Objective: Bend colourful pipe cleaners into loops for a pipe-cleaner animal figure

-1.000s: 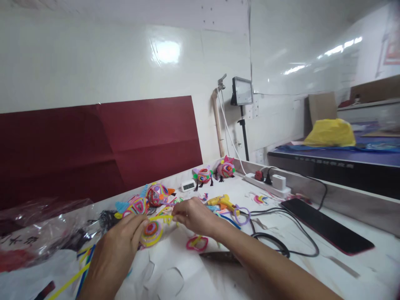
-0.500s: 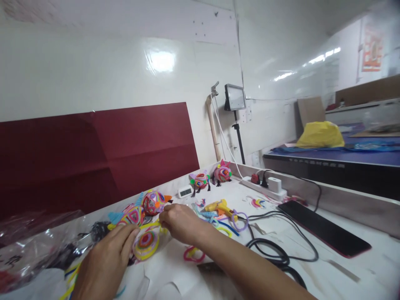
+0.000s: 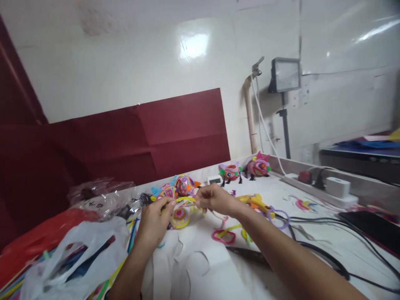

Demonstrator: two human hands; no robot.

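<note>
A yellow pipe cleaner (image 3: 185, 199) stretches in a shallow arc between my two hands. My left hand (image 3: 155, 221) pinches its left end, and my right hand (image 3: 215, 199) pinches the other end. Just below it lies a round disc of coiled pipe cleaners (image 3: 180, 217), yellow outside with a red centre. Behind my hands sit two colourful coiled figures, one with an orange point (image 3: 185, 184) and one with blue tips (image 3: 166, 191). My right forearm passes in front of a yellow hot glue gun (image 3: 250, 198), partly hiding it.
Two finished-looking figures (image 3: 258, 166) with black tassels stand at the back, near a small digital timer (image 3: 214, 180). A power strip (image 3: 321, 189), black cables and a phone (image 3: 371, 227) lie right. A white plastic bag (image 3: 103, 233) with pipe cleaners is at left; cut paper (image 3: 193, 266) lies in front.
The view has swung left, showing more of the bags. My hands now hold the yellow pipe cleaner in an arc above the disc, still pinched at both ends.
</note>
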